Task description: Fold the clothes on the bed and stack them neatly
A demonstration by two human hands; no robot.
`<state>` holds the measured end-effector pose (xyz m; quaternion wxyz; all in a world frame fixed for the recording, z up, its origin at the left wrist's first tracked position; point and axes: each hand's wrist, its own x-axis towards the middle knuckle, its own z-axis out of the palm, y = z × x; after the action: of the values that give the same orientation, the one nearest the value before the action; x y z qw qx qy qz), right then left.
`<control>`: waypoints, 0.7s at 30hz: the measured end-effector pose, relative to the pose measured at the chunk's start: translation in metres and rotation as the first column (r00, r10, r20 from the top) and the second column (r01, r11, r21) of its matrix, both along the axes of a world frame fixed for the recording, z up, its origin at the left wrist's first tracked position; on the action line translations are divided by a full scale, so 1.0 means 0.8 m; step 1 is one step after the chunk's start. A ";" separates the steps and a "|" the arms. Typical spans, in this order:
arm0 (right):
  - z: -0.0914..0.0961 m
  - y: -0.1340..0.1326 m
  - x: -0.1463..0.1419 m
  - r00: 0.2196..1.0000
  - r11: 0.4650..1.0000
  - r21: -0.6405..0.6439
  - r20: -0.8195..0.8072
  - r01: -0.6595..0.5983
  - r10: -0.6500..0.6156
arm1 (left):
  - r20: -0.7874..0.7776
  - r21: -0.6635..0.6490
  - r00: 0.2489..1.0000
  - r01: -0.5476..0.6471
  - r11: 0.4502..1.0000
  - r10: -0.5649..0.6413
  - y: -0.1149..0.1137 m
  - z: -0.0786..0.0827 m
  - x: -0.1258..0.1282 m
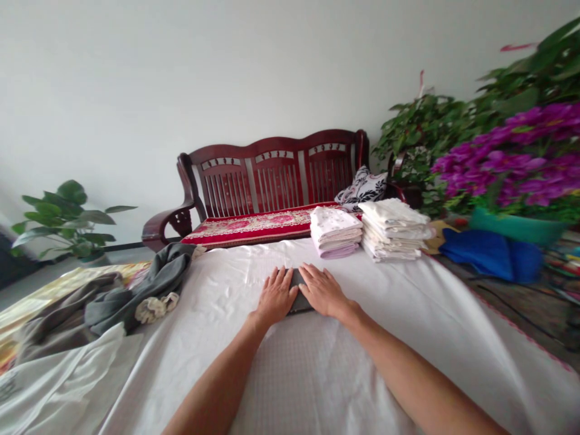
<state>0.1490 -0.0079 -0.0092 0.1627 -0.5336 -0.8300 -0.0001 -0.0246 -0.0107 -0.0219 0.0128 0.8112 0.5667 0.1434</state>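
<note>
A small dark grey, flat, rectangular thing (297, 296) lies on the white cloth (308, 362) covering the surface in front of me. It may be a folded cloth, but my hands cover much of it. My left hand (274, 296) rests flat on its left part, fingers stretched out and pointing away from me. On its right part lies my right hand (325, 292), also flat with fingers extended. The two thumbs nearly meet over the dark thing.
Beyond my right hand stand a stack of patterned folded cloths (335, 232) and a taller white stack (393, 231). Crumpled grey clothes (122, 296) lie at left. Behind are a wooden bench (272, 172) and a cushion (362, 188); purple flowers (521, 157) stand right.
</note>
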 end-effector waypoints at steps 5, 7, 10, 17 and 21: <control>-0.005 0.001 -0.001 0.999 1.000 -0.006 -0.041 0.009 -0.010 | 0.050 -0.028 0.999 0.014 0.999 -0.013 0.000 -0.003 -0.005; -0.009 0.005 0.004 0.997 1.000 -0.020 -0.077 -0.017 0.016 | 0.085 -0.026 0.996 -0.013 1.000 0.015 -0.003 -0.005 -0.010; -0.018 0.014 0.014 0.984 0.997 -0.032 -0.167 -0.067 0.061 | 0.142 -0.020 0.958 -0.248 0.968 0.249 -0.011 -0.008 -0.021; -0.031 0.026 0.025 0.955 0.999 -0.023 -0.295 -0.034 0.026 | 0.121 -0.007 0.852 -0.513 0.859 0.510 -0.029 -0.005 -0.043; -0.036 0.028 0.023 0.962 0.999 0.042 -0.271 0.006 0.005 | 0.162 0.016 0.891 -0.433 0.901 0.425 -0.033 -0.001 -0.035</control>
<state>0.1672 0.0148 -0.0381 0.2862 -0.5252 -0.7995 0.0552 -0.0523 -0.0369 -0.0225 0.0039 0.6527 0.7251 0.2196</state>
